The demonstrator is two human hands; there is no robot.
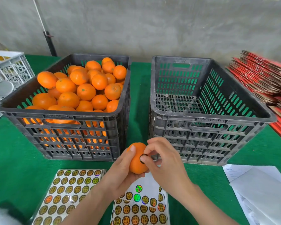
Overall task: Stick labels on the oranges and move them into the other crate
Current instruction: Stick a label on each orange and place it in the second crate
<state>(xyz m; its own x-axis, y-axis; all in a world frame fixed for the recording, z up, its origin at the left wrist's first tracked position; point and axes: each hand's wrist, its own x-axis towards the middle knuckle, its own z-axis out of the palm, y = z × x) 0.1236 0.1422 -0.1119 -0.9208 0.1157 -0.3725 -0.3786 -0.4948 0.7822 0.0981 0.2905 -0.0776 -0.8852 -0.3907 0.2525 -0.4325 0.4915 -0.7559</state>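
My left hand (120, 169) grips an orange (136, 164) above the front of the green table, between the two black crates. My right hand (162, 158) presses a round black-rimmed label (142, 158) onto that orange with thumb and fingertip. The left crate (62, 125) is piled with oranges (86, 85). No fruit lies in the right crate (206, 124). Two sheets of round gold and holographic labels lie under my arms, one at the left (68, 192) and one in the middle (139, 210).
A white lattice crate (8, 73) stands at the far left. Red and brown flat cartons (263, 78) are stacked at the right. White papers (259, 184) lie at the front right. A grey wall and a black pole (49, 43) stand behind the table.
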